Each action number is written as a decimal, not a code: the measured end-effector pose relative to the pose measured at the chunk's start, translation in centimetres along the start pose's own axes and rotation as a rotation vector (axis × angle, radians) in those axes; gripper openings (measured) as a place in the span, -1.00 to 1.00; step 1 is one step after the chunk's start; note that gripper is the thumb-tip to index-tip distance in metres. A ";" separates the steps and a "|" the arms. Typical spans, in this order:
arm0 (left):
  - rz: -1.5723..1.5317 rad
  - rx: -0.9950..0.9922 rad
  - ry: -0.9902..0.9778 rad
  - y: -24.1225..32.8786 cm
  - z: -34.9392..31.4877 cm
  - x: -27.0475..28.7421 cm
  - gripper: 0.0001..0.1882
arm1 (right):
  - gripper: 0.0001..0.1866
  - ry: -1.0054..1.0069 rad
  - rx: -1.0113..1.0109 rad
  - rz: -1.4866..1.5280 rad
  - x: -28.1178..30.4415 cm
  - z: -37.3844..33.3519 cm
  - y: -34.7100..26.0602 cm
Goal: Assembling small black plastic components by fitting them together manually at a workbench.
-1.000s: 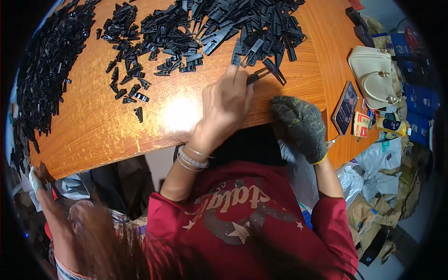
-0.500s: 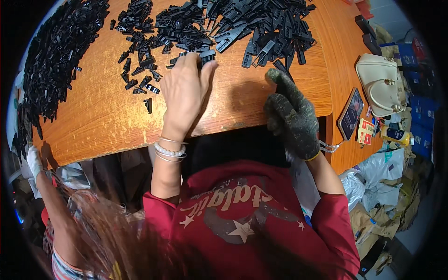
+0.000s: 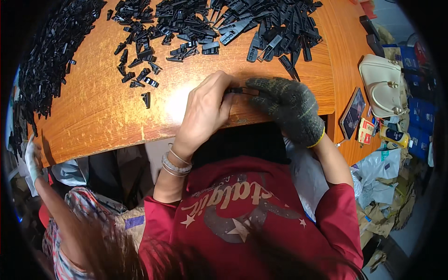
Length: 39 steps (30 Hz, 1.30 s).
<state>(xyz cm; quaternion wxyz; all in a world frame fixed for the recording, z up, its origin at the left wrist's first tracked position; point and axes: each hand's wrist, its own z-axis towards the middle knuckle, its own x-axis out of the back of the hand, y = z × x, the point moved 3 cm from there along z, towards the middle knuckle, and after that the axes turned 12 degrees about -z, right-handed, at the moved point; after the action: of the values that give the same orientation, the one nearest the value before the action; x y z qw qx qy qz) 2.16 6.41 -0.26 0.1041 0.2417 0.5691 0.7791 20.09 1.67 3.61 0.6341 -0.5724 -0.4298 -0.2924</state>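
Observation:
My bare left hand (image 3: 208, 108), with bracelets at the wrist, pinches a small black plastic clip piece (image 3: 235, 90) just above the near part of the table. Facing it, my right hand (image 3: 291, 106), in a dark knitted glove, is closed at the other end of that piece. Thin prongs show between the two hands; what the gloved fingers hold is mostly hidden. Beyond my hands lie a pile of small black clip pieces (image 3: 182, 23) and, farther right, a pile of longer flat black pieces (image 3: 284, 28). One small black piece (image 3: 146, 100) lies alone left of my left hand.
A large heap of black pieces (image 3: 51, 51) covers the table's left side. A co-worker's gloved hand (image 3: 33, 158) is at the left table edge. On the right are a phone (image 3: 352, 113), a cream handbag (image 3: 380, 84) and a yellow bottle (image 3: 395, 135). Plastic bags (image 3: 380, 168) lie below.
My left hand has moved right and nearer from the small-piece pile, now with a black piece. My right hand has turned inward to meet it.

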 end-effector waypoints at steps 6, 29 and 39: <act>-0.017 -0.019 0.001 -0.4 -0.3 0.0 -0.75 | -0.72 -0.015 0.101 -0.296 0.6 0.4 -0.9; -0.126 -0.001 0.270 -0.4 -1.4 -1.3 -0.64 | -0.79 -0.142 0.375 -0.651 0.1 4.2 -3.4; -1.007 0.291 0.116 0.0 -2.1 1.6 -0.62 | -0.62 -0.024 -0.146 0.145 1.7 0.1 -2.6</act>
<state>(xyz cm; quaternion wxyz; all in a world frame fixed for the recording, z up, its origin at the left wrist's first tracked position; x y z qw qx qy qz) -0.23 5.38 -0.30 0.3993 -0.0935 0.7217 0.5576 18.59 1.52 6.39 0.6049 -0.6504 -0.3723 -0.2693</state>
